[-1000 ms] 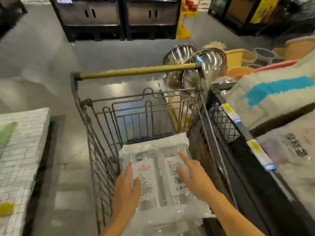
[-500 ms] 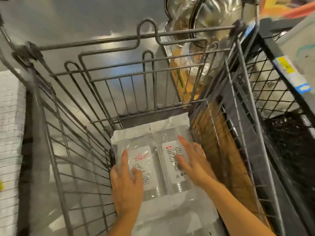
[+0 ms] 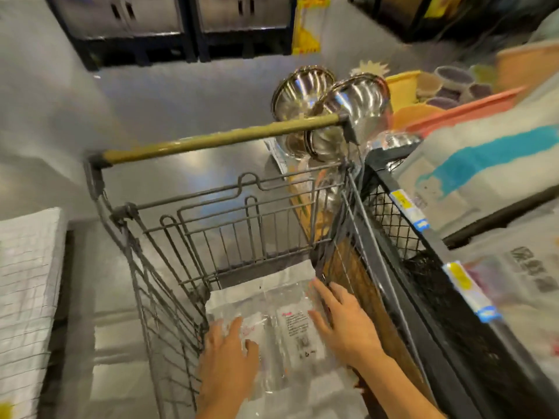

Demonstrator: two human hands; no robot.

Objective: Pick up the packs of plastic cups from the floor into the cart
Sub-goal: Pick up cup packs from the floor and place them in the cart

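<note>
A grey wire shopping cart [image 3: 211,231] with a brass-coloured handle bar stands in front of me. Clear packs of plastic cups [image 3: 281,322] with white labels lie flat on its bottom. My left hand [image 3: 227,352] rests palm-down on the left pack, fingers spread. My right hand [image 3: 341,325] lies flat on the right pack, against the cart's right wall. Neither hand grips anything. The near end of the packs is hidden under my arms.
A black mesh shelf [image 3: 402,225] with price tags stands tight against the cart's right side. Steel bowls [image 3: 329,116] and coloured plastic tubs [image 3: 447,83] sit beyond the handle. A white packaged stack [image 3: 27,282] is at the left. Grey cabinets [image 3: 169,22] line the far floor.
My head has lifted, so the cart's handle and the floor beyond are in view again. Both hands stay flat on the packs; the right one has slid toward the cart's right wall.
</note>
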